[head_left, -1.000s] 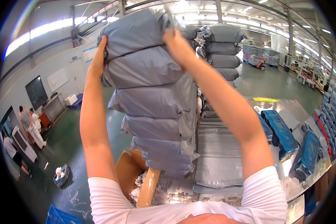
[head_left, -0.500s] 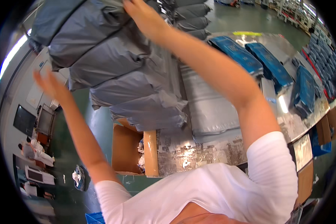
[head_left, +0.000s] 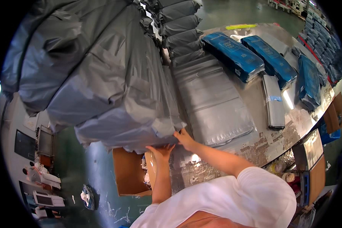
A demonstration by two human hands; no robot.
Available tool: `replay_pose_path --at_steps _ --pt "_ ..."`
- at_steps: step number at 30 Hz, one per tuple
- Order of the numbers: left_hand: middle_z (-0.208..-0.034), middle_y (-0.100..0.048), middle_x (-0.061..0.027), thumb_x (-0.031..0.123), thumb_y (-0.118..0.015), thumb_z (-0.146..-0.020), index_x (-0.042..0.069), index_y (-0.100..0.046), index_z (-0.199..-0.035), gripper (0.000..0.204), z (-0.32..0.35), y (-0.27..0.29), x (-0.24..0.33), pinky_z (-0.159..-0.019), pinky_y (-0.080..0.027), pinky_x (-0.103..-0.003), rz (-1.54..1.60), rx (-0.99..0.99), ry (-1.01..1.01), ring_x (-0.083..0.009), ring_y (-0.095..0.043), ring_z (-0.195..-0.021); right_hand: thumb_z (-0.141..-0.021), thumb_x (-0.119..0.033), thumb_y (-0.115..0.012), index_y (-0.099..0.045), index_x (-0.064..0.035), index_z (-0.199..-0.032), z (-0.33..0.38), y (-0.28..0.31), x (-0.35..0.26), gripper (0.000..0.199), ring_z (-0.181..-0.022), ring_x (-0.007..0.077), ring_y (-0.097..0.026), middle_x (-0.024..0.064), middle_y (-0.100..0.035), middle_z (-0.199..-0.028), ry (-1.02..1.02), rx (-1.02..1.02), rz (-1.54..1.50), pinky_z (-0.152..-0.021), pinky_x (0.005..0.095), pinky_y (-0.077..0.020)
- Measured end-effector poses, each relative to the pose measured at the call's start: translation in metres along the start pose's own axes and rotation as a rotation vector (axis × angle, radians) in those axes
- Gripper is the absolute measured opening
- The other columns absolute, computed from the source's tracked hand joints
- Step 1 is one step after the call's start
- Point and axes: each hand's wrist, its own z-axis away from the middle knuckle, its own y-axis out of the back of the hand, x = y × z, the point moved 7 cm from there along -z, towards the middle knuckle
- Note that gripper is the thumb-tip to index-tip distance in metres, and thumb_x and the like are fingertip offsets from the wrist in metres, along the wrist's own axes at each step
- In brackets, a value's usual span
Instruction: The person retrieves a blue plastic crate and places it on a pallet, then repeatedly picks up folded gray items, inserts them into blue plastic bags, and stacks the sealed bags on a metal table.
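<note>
1. My left hand has its fingers spread, palm turned toward the near end of the tall stack of grey packages; the fingertips touch the lower edge of the bottom package.
2. My right hand is just beside it to the right, with its fingers at the near right corner of that bottom package. I cannot tell whether they pinch the film or only press against it.
3. The tall stack stands on my left, leaning over toward the left, its grey film creased and shiny.
4. Right of it, flat grey bags lie in a pile on the worn metal table.
5. Farther right lie three blue packages, and near them a folded grey bundle with a pale blue band.
6. Beyond the flat bags, at the far side, rises another stack of grey packages.
7. Below my left hand, on the near left, is a cardboard box with white scraps in it.
8. On the green floor well to the left, people in pale clothing are near the wall.
</note>
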Motion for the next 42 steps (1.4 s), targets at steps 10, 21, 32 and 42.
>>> replay_pose_path --at_steps 10,21,32,42 --pt "-0.138 -0.022 -0.0069 0.071 -0.047 -0.065 0.012 -0.018 -0.135 0.096 -0.006 -0.022 0.011 -0.098 -0.023 -0.057 0.115 0.056 -0.171 -0.0312 -0.019 -0.128 -0.087 -0.021 -0.047 -0.037 -0.0080 -0.122 -0.037 0.025 0.066 0.039 -0.112 0.0232 -0.039 0.0090 -0.040 -0.121 0.359 0.357 0.560 -0.095 0.0321 -0.0320" --pt "-0.133 -0.033 -0.0083 0.057 -0.049 -0.075 0.010 -0.031 -0.129 0.074 -0.033 -0.049 0.021 -0.099 -0.029 -0.050 0.005 0.110 -0.185 -0.0288 -0.029 -0.123 -0.080 -0.020 -0.054 -0.033 -0.0108 -0.133 -0.056 0.008 0.008 0.058 -0.127 0.0371 -0.018 0.0166 -0.024 -0.138 0.159 0.309 0.485 -0.101 0.0414 -0.0220" --pt "-0.130 -0.040 -0.0077 0.046 -0.049 -0.083 0.009 -0.040 -0.126 0.057 -0.085 -0.085 0.034 -0.100 -0.032 -0.042 0.113 -0.040 -0.222 -0.0262 -0.037 -0.120 -0.076 -0.024 -0.055 -0.036 -0.0102 -0.130 -0.110 0.010 0.007 0.058 -0.129 0.0302 -0.012 0.0102 -0.029 -0.137 0.363 0.229 -0.055 -0.104 0.0404 -0.0148" --pt "-0.141 -0.018 -0.0074 0.080 -0.037 -0.060 0.021 -0.019 -0.136 0.098 -0.098 -0.076 0.038 -0.095 -0.026 -0.059 -0.011 -0.080 -0.202 -0.0352 -0.019 -0.127 -0.075 -0.031 -0.063 -0.048 -0.0021 -0.114 -0.139 0.018 0.018 0.051 -0.117 0.0273 -0.037 0.0124 -0.047 -0.118 0.337 0.288 -0.155 -0.099 0.0352 -0.0278"
